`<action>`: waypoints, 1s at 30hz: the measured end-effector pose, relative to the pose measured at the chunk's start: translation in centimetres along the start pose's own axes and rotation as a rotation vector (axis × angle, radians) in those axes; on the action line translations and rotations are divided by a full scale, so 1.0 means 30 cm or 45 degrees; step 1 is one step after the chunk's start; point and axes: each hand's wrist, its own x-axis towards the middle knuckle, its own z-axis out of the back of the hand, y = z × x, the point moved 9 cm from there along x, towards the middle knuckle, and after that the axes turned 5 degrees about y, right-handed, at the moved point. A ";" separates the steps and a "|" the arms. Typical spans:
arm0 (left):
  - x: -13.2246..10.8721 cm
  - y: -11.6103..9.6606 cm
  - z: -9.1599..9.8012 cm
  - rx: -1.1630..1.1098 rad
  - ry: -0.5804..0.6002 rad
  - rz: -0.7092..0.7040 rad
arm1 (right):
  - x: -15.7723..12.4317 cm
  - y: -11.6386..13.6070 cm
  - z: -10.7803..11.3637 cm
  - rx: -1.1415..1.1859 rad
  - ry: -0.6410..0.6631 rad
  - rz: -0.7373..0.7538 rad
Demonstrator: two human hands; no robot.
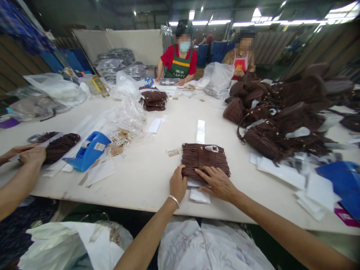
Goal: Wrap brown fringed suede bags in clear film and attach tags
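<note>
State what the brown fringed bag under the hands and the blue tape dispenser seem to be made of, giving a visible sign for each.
Brown fringed bag: looks like suede or suede-like fabric, matt and napped; its fringe lies in soft, dull strips. Blue tape dispenser: probably moulded plastic, smooth, slightly glossy, with rounded edges.

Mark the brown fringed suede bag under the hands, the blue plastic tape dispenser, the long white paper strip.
brown fringed suede bag (203, 159): head view, middle of the fringe.
blue plastic tape dispenser (84, 159): head view, side of its body.
long white paper strip (200, 132): head view, mid-length.
</note>
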 end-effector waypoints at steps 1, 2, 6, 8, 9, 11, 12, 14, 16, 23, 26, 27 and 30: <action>0.000 -0.003 -0.004 -0.011 0.027 -0.004 | 0.002 -0.001 0.001 0.010 -0.006 0.011; 0.000 -0.002 -0.007 -0.024 0.057 -0.006 | 0.003 -0.005 0.003 0.029 -0.012 0.019; 0.015 0.017 -0.011 -0.122 0.193 0.017 | -0.007 -0.027 0.008 0.124 -0.028 0.036; 0.035 0.028 -0.016 -0.208 0.299 0.032 | -0.012 -0.037 0.006 0.157 -0.019 0.045; 0.046 0.033 -0.021 -0.256 0.366 0.039 | -0.014 -0.040 0.005 0.171 -0.015 0.051; 0.068 0.038 -0.030 -0.344 0.505 0.051 | -0.014 -0.044 0.001 0.195 -0.007 0.062; 0.078 0.040 -0.034 -0.376 0.561 0.055 | -0.014 -0.046 0.000 0.203 -0.005 0.064; 0.095 0.043 -0.036 -0.406 0.617 0.058 | -0.012 -0.049 -0.003 0.216 0.002 0.058; 0.106 0.049 -0.034 -0.394 0.595 0.061 | -0.009 -0.053 -0.006 0.227 0.009 0.042; 0.068 0.049 -0.009 -0.052 0.326 0.064 | -0.007 -0.061 -0.026 0.225 0.012 0.031; 0.042 0.030 -0.003 0.141 0.246 0.056 | -0.009 -0.061 -0.034 0.217 0.027 0.029; 0.035 0.024 -0.002 0.197 0.226 0.055 | -0.010 -0.061 -0.034 0.215 0.033 0.028; 0.019 0.014 -0.002 0.335 0.184 0.070 | -0.011 -0.059 -0.030 0.215 0.045 0.028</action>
